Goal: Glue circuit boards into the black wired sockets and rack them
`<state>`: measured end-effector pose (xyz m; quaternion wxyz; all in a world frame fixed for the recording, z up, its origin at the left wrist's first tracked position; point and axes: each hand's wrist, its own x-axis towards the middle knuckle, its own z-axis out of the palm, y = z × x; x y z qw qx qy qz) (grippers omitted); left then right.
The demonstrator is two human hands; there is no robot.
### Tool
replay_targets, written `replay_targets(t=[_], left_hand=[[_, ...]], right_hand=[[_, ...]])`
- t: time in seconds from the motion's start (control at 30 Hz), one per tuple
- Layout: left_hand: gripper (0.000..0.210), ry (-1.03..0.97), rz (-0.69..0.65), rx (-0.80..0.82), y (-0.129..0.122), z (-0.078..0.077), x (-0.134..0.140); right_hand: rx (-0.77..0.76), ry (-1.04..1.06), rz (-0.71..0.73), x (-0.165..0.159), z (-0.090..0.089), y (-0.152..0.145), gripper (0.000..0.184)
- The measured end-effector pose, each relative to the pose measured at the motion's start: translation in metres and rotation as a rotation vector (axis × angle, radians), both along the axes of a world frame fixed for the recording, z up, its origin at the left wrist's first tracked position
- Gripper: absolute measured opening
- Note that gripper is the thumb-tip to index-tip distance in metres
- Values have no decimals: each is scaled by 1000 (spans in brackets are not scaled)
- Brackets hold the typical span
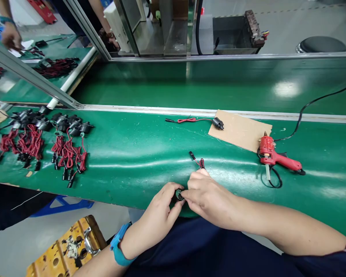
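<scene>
Close to the table's front edge, my left hand (164, 204) has its thumb and index finger closed around a small round black part (179, 194) with a greenish inner face. My right hand (209, 196) is pinched, its fingertips against the right side of the same part. A bunched red-and-black cable (201, 163) with a black plug sticks out beyond my right knuckles. Its link to the round part is hidden by that hand. Farther back lies another black socket (218, 123) on a red-and-black cable, resting on a piece of cardboard (242, 132).
A red glue gun (279, 156) lies at the right, its black cord (301, 111) running back. Several black sockets (62, 121) with bundled red-and-black cables (67, 154) are piled at left. A metal frame (46, 77) stands behind; another person's hand (11, 36) is beyond it. A yellow case (66, 246) sits below.
</scene>
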<state>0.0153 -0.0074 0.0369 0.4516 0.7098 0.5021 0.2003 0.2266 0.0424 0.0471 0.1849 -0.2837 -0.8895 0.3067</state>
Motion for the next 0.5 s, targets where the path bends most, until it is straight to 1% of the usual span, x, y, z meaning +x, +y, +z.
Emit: replay_targets(t=[0.13,0.23,0.3,0.4,0.5], left_hand=[[27,30,34,5,-1,-4,4],[30,36,42,24,-2,-5,6],[29,12,22,2,-2,-2,7],[20,-47,-27,-84,0,3,6],[14,-95,-21,-115,1,5,6]], right_hand=[[174,-70,-37,-5,-3,-9,26],[244,-133,-64,-9,-6,-12,27],[261,-168,-55,-11,-7,-12,29],[264,-188,-13,-14,-6,-13,31],[211,-228,-19,-19,-2,-14,26]])
